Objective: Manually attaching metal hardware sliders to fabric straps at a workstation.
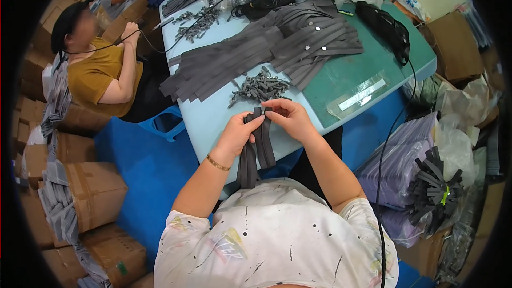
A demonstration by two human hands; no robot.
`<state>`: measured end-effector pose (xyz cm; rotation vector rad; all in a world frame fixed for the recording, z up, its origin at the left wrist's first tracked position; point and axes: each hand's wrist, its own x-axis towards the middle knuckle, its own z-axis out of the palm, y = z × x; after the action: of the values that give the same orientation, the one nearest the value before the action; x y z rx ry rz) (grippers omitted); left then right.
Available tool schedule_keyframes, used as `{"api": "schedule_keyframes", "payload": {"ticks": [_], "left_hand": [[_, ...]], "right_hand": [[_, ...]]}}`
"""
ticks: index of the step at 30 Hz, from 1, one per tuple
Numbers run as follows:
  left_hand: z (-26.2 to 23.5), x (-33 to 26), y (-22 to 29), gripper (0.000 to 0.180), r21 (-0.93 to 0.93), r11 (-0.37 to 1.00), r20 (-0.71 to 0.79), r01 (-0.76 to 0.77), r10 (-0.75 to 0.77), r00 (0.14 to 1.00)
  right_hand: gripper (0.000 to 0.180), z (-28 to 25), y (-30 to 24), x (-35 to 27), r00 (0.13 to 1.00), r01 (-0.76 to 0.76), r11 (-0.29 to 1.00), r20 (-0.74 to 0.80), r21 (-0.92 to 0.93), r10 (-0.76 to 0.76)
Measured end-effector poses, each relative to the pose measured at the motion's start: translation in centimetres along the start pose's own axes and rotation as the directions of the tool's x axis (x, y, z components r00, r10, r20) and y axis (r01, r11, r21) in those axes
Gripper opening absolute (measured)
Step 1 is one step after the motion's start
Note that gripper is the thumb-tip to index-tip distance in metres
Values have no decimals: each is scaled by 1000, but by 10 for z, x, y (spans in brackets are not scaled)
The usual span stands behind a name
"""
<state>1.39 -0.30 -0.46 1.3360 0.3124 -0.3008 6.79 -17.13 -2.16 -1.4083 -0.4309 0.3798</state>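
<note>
by pale table [198, 120], grey strip [264, 148] below left hand [234, 134] and right hand [296, 121], its top tight between fingers [254, 124]

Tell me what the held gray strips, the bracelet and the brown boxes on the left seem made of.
Gray strips: probably fabric, matte, since they hang softly without shine. Bracelet: perhaps metal, polished, judging by its gold color; coated plastic is possible. Brown boxes: likely cardboard, dull, with flat faces and squared edges.
</note>
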Motion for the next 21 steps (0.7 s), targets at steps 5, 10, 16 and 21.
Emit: {"api": "schedule_keyframes", "payload": {"ticks": [5, 10, 16, 21], "left_hand": [[-2, -1, -2, 16, 0, 1000, 18, -21, 21, 1000], [1, 0, -3, 16, 14, 1000, 13, -18, 18, 1000], [2, -3, -4, 16, 75, 995, 40, -60, 58, 998], [9, -8, -1, 16, 156, 986, -9, -66, 69, 998]], "right_hand": [[23, 1, 3, 0, 1000, 13, 999, 6, -30, -12], [22, 2, 0, -2, 1000, 27, 999, -11, -22, -27], [19, -2, 0, -3, 999, -23, 1000, 46, -18, 24], [17, 0, -4, -1, 997, -75, 997, 8, -26, 75]]}}
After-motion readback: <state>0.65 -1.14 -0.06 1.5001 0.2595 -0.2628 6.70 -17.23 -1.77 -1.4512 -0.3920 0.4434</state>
